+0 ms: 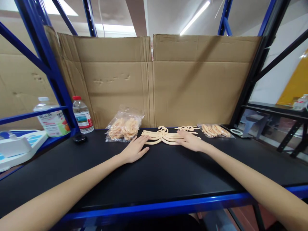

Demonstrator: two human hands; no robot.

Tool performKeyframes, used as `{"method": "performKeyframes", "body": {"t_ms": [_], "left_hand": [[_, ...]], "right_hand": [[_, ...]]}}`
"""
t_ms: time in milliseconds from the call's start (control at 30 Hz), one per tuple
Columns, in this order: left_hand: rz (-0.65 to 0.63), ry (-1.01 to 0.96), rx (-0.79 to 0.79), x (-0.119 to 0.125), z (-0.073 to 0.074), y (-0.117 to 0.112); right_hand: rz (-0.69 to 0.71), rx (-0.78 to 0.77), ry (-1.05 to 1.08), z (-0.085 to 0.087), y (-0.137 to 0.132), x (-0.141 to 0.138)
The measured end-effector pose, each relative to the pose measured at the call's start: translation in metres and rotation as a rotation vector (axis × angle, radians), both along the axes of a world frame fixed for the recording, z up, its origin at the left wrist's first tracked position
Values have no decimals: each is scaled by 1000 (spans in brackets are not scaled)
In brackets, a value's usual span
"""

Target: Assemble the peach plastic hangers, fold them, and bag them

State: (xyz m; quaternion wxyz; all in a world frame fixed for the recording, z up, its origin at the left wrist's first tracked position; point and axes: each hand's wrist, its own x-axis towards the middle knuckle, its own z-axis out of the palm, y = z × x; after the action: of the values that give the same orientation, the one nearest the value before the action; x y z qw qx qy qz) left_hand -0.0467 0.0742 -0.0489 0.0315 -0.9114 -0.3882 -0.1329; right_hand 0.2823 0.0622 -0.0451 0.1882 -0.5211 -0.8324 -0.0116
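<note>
The hangers (pixel 161 137), as the beige curved pieces seem to be, lie on the black table (pixel 144 179) near its far edge, straight ahead of the person, nested so that their necks meet in the middle and their arms fan out to both sides. The left hand (pixel 134 149) is open, its fingertips resting on the left arms of the set; the right hand (pixel 191 141), also open, lies over the right arms. Neither is gripping; a hand on each side probably keeps the rows even, though how hard they press I cannot tell. Thin beige pieces (pixel 186 128) lie just behind the right hand. A clear bag (pixel 124 126) of beige pieces sits to the left and a flatter bag (pixel 214 131) to the right, likely set aside to leave the middle for handling. Further left stand a red-capped bottle (pixel 83 118) and, beyond the frame (pixel 55 80), a large jug (pixel 51 118). The table has a blue front edge; cardboard (pixel 115 80) stands upright behind it, perhaps as a screen. Above hangs a lit tube (pixel 196 17) in a pale-ceilinged room.
</note>
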Motion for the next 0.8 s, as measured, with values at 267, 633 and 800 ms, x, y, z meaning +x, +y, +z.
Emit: {"method": "performKeyframes", "body": {"t_ms": [267,633,800], "left_hand": [[29,0,-120,1,0,1],[-85,-135,14,-1,-7,6],[-38,-158,45,0,-7,5]], "right_hand": [[72,-124,-168,-18,6,-7],[166,-77,-64,-15,12,18],[6,136,17,-3,25,43]]}}
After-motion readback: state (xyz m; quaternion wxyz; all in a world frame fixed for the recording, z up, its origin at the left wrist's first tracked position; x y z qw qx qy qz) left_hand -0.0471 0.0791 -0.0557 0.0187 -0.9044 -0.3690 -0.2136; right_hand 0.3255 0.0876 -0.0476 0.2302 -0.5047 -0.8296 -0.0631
